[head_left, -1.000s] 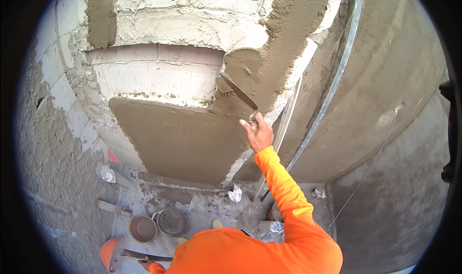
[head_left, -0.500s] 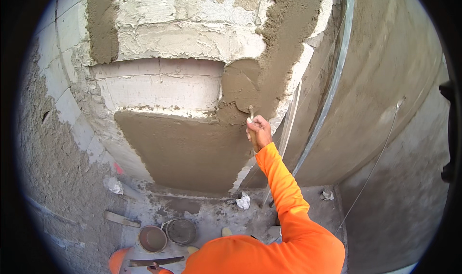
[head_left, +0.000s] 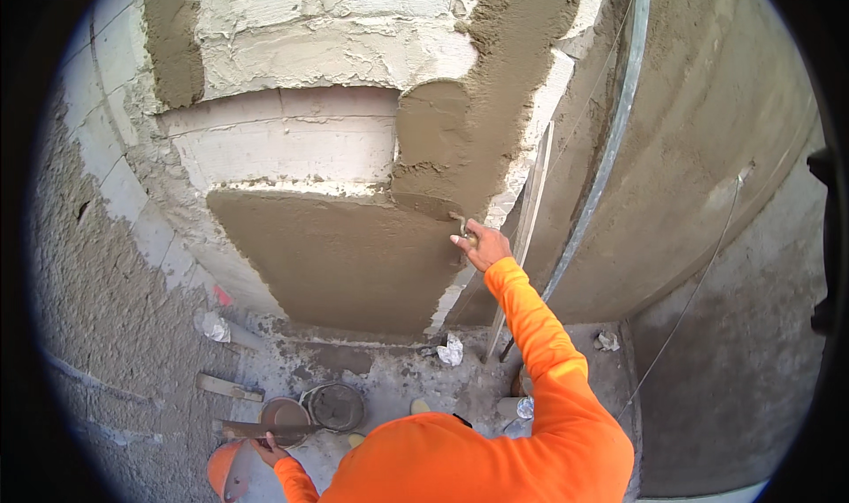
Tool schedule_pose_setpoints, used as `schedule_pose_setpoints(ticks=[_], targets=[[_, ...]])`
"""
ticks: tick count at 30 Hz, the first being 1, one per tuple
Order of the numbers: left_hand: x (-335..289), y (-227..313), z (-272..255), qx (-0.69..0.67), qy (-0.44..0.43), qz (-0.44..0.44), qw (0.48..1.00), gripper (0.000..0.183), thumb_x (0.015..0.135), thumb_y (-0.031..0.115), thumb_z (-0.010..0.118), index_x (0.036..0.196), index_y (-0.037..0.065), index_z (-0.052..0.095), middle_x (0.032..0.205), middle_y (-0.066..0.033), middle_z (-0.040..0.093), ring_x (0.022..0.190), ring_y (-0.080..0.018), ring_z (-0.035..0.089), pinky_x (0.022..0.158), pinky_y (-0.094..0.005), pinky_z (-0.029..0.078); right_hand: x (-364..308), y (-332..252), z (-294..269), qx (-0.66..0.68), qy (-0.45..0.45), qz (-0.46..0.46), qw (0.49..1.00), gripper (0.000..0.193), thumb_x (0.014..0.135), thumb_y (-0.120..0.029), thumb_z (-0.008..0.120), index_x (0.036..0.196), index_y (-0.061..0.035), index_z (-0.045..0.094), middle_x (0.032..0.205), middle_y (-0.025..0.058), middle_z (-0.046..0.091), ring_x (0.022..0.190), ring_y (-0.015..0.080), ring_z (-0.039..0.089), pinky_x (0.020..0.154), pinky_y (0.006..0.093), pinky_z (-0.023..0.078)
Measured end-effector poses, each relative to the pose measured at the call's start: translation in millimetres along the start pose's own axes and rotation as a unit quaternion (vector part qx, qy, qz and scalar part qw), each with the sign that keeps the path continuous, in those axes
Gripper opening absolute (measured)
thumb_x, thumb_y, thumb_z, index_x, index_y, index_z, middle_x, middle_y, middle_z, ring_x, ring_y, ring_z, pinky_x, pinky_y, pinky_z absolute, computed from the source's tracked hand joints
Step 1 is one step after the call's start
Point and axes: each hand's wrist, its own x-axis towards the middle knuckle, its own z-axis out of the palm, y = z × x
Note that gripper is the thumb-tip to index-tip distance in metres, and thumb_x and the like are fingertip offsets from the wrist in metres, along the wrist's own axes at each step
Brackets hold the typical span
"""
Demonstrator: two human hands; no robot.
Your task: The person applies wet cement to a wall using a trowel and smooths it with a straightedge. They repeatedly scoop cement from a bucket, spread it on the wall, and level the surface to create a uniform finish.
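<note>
My right hand (head_left: 482,245) is closed around the handle of a trowel (head_left: 429,205), its blade lying against the wet mortar on the wall. The blade is mortar-coloured and hard to tell from the wall around it. Fresh mortar (head_left: 336,255) covers the panel below a pale block recess (head_left: 292,149), and a rough band of it (head_left: 500,87) runs up the recess's right side. Low at the left, my left hand (head_left: 271,450) grips a long, flat, dark board (head_left: 256,430), held across the top of a brown bucket (head_left: 285,412).
A dark bucket of mortar (head_left: 336,407) stands on the floor beside the brown one. An orange rounded container (head_left: 224,469) sits near my left hand. A wooden batten (head_left: 532,211) and a metal strip (head_left: 610,149) lean along the right wall. Crumpled wrapping (head_left: 450,350) lies below the panel.
My right hand has moved slightly down with the trowel, whose blade now lies flatter, near the recess's lower corner. My left hand has risen into view, lifting the board over the brown bucket.
</note>
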Motion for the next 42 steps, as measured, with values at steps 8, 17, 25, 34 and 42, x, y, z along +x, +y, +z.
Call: schedule_pose_setpoints(ticks=[8,17,25,34,42], targets=[[4,39,49,-0.021,-0.046,-0.001,0.999,0.060,0.096,0.015,0.065,0.145,-0.005,0.037,0.128,-0.0143,0.057,0.113,-0.0218,0.056,0.102,-0.0331,0.042,9,-6,-106,0.047,0.131,0.057,0.989,0.046,0.085,-0.051,0.069,0.099,-0.0072,0.063,0.087,0.0183,0.069,0.085,0.0392,0.066,0.078,0.0445,0.051],[7,123,154,-0.084,-0.089,-0.067,0.990,0.049,0.096,0.023,0.066,0.136,0.003,0.047,0.109,-0.0047,0.059,0.096,-0.0145,0.056,0.084,-0.0284,0.048,41,-36,-150,-0.059,0.064,-0.085,0.993,0.039,0.087,-0.041,0.071,0.096,-0.0057,0.058,0.082,0.0170,0.067,0.076,0.0412,0.065,0.069,0.0441,0.050],[16,300,260,-0.199,-0.159,-0.092,0.963,0.033,0.097,0.032,0.062,0.120,0.011,0.051,0.105,-0.0020,0.057,0.090,-0.0138,0.056,0.071,-0.0364,0.057,-27,-34,-81,0.134,0.223,-0.076,0.963,0.038,0.084,-0.026,0.078,0.076,-0.0018,0.050,0.062,0.0141,0.048,0.055,0.0303,0.044,0.056,0.0368,0.043],[168,479,376,-0.252,-0.183,-0.063,0.948,0.056,0.094,0.042,0.065,0.131,0.004,0.046,0.118,-0.0121,0.054,0.094,-0.0254,0.060,0.067,-0.0409,0.063,-82,-14,-7,0.242,0.238,0.007,0.941,0.035,0.081,-0.021,0.081,0.073,-0.0020,0.052,0.062,0.0058,0.049,0.060,0.0137,0.040,0.057,0.0322,0.041],[173,500,459,-0.277,-0.170,-0.138,0.935,0.068,0.093,0.045,0.066,0.139,0.002,0.040,0.132,-0.0180,0.048,0.106,-0.0316,0.059,0.066,-0.0398,0.066,-20,-33,32,0.446,0.335,0.057,0.828,0.029,0.078,-0.011,0.083,0.079,0.0013,0.057,0.088,0.0076,0.057,0.069,0.0147,0.052,0.055,0.0302,0.052]])
